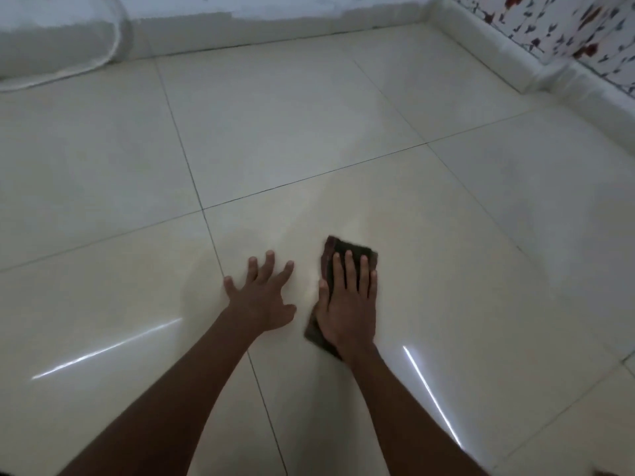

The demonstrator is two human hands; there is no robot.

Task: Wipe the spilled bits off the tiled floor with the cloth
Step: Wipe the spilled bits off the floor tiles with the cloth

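Note:
A dark brown folded cloth [343, 250] lies flat on the cream tiled floor [292, 139] near the middle of the view. My right hand [348, 304] presses down on it with straight fingers, covering most of it; the cloth's far end and near corner stick out. My left hand [263, 295] rests on the bare tile just left of the cloth, fingers spread wide. No spilled bits are plain to see on the glossy tiles; a faint streaked patch shows around the hands.
A white skirting [275, 29] runs along the far wall. A low white ledge [536, 63] with flower-patterned tiles [563, 25] above it bounds the right side. A white bulky object [55, 42] sits at the far left corner.

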